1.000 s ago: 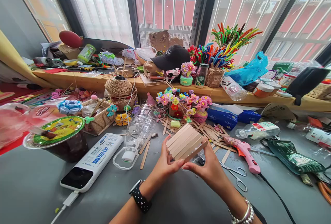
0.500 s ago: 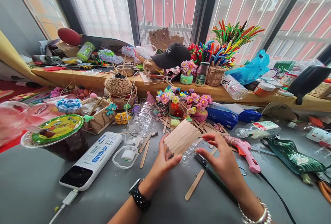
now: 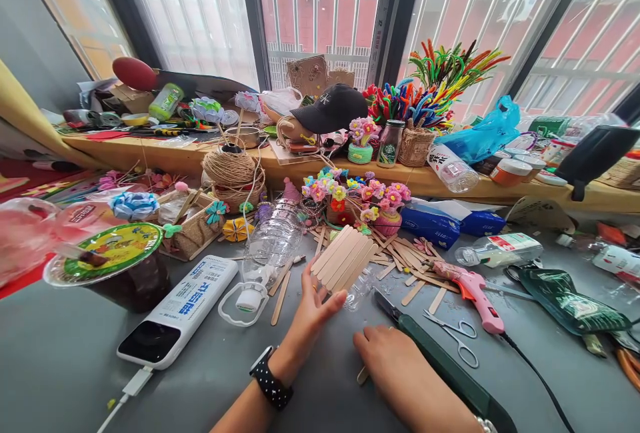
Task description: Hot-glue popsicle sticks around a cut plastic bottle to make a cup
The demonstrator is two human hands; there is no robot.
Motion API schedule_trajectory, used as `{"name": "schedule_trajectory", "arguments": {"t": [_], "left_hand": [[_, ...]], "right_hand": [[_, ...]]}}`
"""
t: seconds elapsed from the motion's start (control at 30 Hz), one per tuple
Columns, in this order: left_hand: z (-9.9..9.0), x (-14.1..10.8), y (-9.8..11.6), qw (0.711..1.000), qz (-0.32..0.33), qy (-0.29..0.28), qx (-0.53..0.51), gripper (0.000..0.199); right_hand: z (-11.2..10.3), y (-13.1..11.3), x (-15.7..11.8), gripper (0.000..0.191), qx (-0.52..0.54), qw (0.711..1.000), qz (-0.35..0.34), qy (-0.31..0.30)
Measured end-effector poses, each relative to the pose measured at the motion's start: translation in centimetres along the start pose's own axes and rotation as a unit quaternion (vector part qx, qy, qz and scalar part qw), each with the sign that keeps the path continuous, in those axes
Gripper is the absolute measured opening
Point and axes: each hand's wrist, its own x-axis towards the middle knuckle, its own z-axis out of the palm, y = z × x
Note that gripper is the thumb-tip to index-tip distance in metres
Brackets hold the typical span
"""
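Observation:
A panel of wooden craft sticks (image 3: pixel 345 258) laid side by side is held up, tilted, in my left hand (image 3: pixel 311 316), between thumb and fingers. Behind it is a clear plastic piece (image 3: pixel 359 290). My right hand (image 3: pixel 383 356) is low over the grey table, palm down with fingers curled, covering most of a single loose stick (image 3: pixel 363 375); whether the fingertips grip it is hidden. Just right of that hand lie a dark green cutter (image 3: pixel 440 360) and small scissors (image 3: pixel 457 338). A pink glue gun (image 3: pixel 473 293) rests farther right.
Loose craft sticks (image 3: pixel 400 253) lie scattered behind the panel. A large clear bottle (image 3: pixel 275 240), a white power bank (image 3: pixel 177 313) and a lidded drink cup (image 3: pixel 115 263) stand or lie to the left. Blue packs (image 3: pixel 433 223) and crocheted flowers (image 3: pixel 345 190) are at the back.
My right hand has moved down and left from beside the panel onto the loose stick, uncovering the cutter and scissors. The panel in my left hand has shifted slightly left.

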Motion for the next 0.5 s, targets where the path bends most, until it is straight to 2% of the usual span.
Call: {"name": "schedule_trajectory", "arguments": {"t": [0.1, 0.17, 0.23, 0.3, 0.37, 0.43, 0.5], "left_hand": [[0.0, 0.0, 0.0, 1.0, -0.004, 0.007, 0.003, 0.094], [0.0, 0.0, 0.0, 1.0, 0.0, 0.006, 0.005, 0.094], [0.1, 0.0, 0.0, 1.0, 0.004, 0.005, 0.004, 0.094], [0.1, -0.1, 0.1, 1.0, 0.005, 0.005, 0.001, 0.094], [0.2, -0.2, 0.2, 1.0, -0.002, 0.004, -0.004, 0.094], [0.3, -0.4, 0.2, 1.0, -0.012, -0.002, -0.009, 0.096], [0.4, -0.4, 0.1, 1.0, -0.018, -0.009, -0.009, 0.097]], "right_hand": [[-0.9, 0.0, -0.1, 0.018, 0.019, 0.998, 0.022, -0.06], [-1.4, 0.4, -0.3, 0.016, 0.044, 0.996, 0.018, -0.071], [-1.9, 1.1, -0.6, 0.015, 0.101, 0.994, -0.006, -0.039], [-2.4, 2.0, -0.9, 0.011, 0.214, 0.976, -0.028, 0.009], [-3.1, 3.1, -1.1, 0.003, 0.366, 0.929, -0.021, 0.052], [-3.7, 4.0, -1.1, 0.014, 0.509, 0.854, 0.025, 0.1], [-4.0, 4.7, -0.9, 0.024, 0.608, 0.776, 0.076, 0.15]]}}
